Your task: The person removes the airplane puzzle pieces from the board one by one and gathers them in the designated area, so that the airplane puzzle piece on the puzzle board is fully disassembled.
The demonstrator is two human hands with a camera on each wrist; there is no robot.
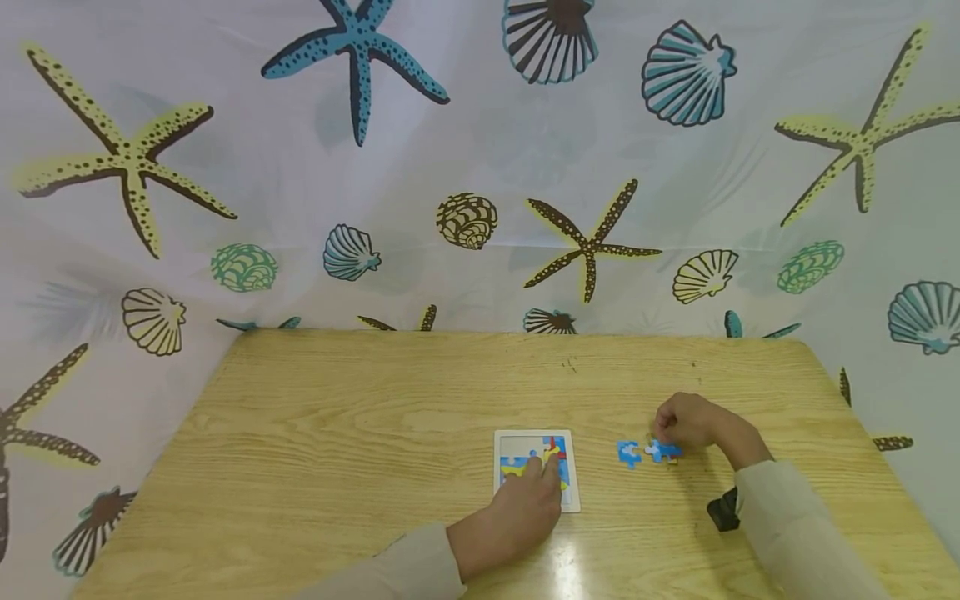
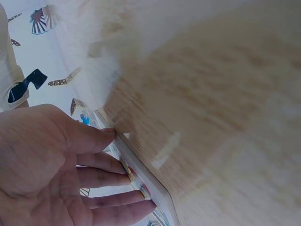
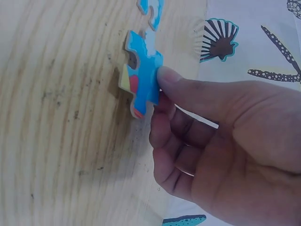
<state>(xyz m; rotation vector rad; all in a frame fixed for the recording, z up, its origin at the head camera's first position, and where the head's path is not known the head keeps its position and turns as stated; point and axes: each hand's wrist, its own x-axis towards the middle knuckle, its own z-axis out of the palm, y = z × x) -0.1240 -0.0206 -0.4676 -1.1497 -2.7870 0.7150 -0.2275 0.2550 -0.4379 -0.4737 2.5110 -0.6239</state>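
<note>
My right hand [image 1: 693, 421] pinches a blue jigsaw puzzle piece [image 3: 149, 77] between thumb and curled index finger. In the right wrist view the piece tilts over the wood and shows white, red and yellow patches. Another blue and white puzzle piece [image 1: 628, 453] lies just left of it on the table. My left hand [image 1: 525, 504] rests on a white-framed puzzle tray [image 1: 574, 492], its fingers extended over the picture and the thumb by the frame in the left wrist view. Blue, yellow and red pieces fill part of the tray; its upper left shows bare grey backing.
The pale wooden table [image 1: 337, 417] reaches back to a hanging cloth [image 1: 480, 150] printed with starfish and shells. A black device [image 1: 723, 510] sits at the right sleeve's cuff.
</note>
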